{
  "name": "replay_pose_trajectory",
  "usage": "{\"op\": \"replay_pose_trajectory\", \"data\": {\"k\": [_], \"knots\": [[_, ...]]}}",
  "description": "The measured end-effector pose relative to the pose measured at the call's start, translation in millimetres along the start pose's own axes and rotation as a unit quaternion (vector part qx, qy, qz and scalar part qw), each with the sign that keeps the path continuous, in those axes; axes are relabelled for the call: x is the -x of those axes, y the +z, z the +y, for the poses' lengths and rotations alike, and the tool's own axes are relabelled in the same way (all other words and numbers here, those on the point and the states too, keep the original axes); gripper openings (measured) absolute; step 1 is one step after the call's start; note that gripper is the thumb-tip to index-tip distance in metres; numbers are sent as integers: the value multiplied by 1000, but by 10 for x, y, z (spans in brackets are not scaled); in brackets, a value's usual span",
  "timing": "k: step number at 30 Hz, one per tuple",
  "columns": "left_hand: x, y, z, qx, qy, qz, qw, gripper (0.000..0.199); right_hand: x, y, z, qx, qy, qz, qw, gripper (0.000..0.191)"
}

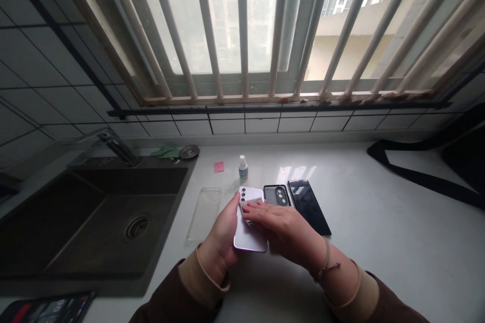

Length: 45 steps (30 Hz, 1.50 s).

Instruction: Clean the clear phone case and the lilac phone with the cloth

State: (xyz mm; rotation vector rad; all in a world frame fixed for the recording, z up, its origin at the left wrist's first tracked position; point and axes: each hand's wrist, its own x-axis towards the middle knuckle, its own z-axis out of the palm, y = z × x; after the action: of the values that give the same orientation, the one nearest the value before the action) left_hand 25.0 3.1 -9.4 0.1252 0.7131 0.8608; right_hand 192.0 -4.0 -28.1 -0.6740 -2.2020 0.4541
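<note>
My left hand (222, 234) grips a silver smartphone (250, 236) from below, its back facing up and its camera lenses at the far end. My right hand (282, 224) lies flat across the phone's back, pressing a small pale wipe (250, 203) under its fingers. Beyond the hands lie a black phone case (277, 195) and a black phone (308, 207), face up. A transparent phone case (204, 214) rests to the left. A small cleaning-fluid bottle (243, 168) stands upright behind the silver phone.
A dark steel sink (94, 222) with a faucet (117, 147) fills the left side. A pink sticky note (219, 166) and a green cloth (165, 152) lie near it. A black strap (417, 174) crosses the white counter (364, 222) at right. Barred windows stand behind.
</note>
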Motion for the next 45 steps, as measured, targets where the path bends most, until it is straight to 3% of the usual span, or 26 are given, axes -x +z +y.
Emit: {"op": "replay_pose_trajectory", "data": {"k": [5,8,11,14,17,19,22,24,25,27,32,35,40,45], "knots": [[13,-8,50,-31,25,68,997,62,-14,-34,-137,-65,-7,-24,998,37],[25,-28,95,-50,74,98,991,64,-34,-89,-213,-131,25,-27,991,34],[46,-26,123,-62,88,115,988,66,-71,-215,-269,-214,72,-68,972,32],[76,4,127,-64,98,107,987,65,-100,-349,-293,-320,113,-149,929,25],[108,36,123,-64,97,59,992,64,-88,-389,-263,-450,159,-191,858,29],[128,51,119,-67,72,11,995,65,-61,-358,-197,-540,198,-120,809,30],[151,69,110,-72,43,-47,995,68,-31,-294,-28,-554,278,136,773,30],[163,77,100,-96,24,-64,993,72,-24,-272,99,-448,333,293,776,37],[167,78,93,-109,15,-66,992,74,-22,-267,153,-386,357,340,780,40],[174,74,75,-120,2,-61,991,74,-16,-260,221,-284,383,369,798,45],[189,27,36,-129,0,-24,991,66,6,-187,166,-126,321,261,902,38],[188,10,27,-137,-12,-7,990,64,20,-123,108,-101,249,197,943,34],[161,79,37,-93,32,32,995,57,42,-60,104,-69,141,129,979,41],[109,100,108,-26,91,69,993,58,27,-58,8,-76,80,59,992,40]]}}
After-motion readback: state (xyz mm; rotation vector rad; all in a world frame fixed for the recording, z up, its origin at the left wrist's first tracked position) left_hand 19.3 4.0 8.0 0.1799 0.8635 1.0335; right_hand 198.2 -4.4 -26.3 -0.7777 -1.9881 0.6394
